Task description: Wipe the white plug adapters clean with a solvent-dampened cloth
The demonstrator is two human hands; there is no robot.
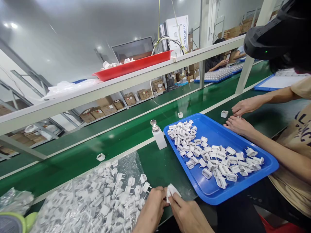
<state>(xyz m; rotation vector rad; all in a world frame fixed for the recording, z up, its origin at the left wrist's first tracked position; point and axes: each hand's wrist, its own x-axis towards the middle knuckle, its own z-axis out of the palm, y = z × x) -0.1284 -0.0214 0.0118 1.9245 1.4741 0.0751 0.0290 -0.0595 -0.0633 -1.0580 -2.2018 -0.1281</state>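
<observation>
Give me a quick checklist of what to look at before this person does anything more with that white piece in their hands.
1. White plug part held by both left hand and right hand: ok.
2. Clear bag of parts beside left hand: ok.
3. Blue tray beside right hand, bare space in it: ok.
4. Co-worker's hands off the tray's heap: ok.
5. Part clean or flawed: cannot tell.
6. Dispenser bottle upright: ok.
</observation>
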